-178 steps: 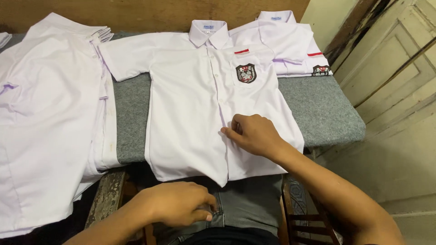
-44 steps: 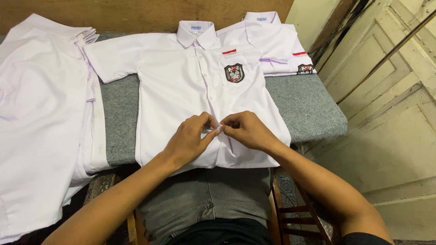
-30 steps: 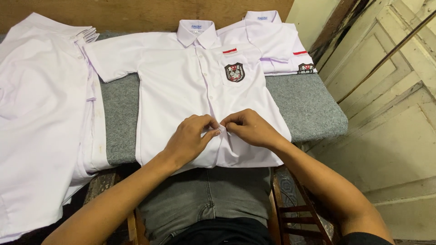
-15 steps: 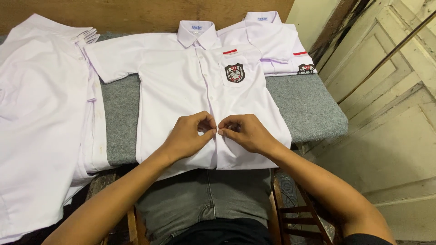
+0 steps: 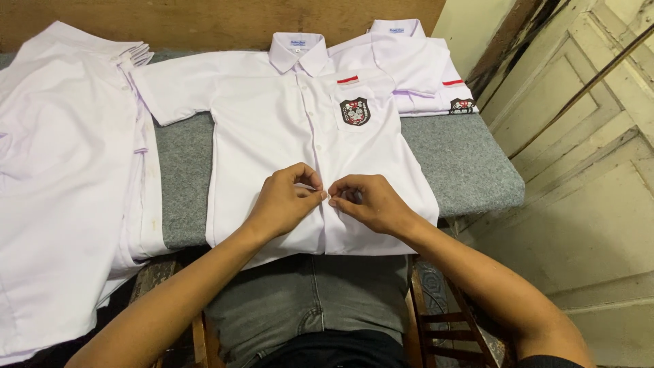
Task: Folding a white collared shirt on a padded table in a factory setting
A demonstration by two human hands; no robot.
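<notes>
1. Head view, change since the earlier frames: both hands had come together on the shirt's front placket. Some seconds before, only the right hand (image 5: 371, 203) lay on the cloth while the left hand (image 5: 283, 202) rested near the lap; half a second before, the pinch sat at almost the same spot, so little had shifted.

2. Head view, hands: the left hand was closed in a pinch on the placket edge, thumb and forefinger meeting at the centre line. The right hand was likewise closed, fingertips gripping the facing edge, the two hands touching or nearly so.

3. Head view, the garment: the white short-sleeved cotton shirt with a dark shield-shaped chest badge (image 5: 320, 136) lay flat, collar away from the person, on the grey felt-covered board (image 5: 463, 163), its hem hanging over the near edge above the lap.

4. Head view, surroundings: a second folded white shirt (image 5: 415, 65) lay just beyond it to the right; a pile of loose white shirts (image 5: 61, 170) lay to the left.

5. Judgement on technique: fastening a low button probably went best with the two edges held level, the buttonhole opened by one thumb, and the cloth kept flat against the board.
</notes>
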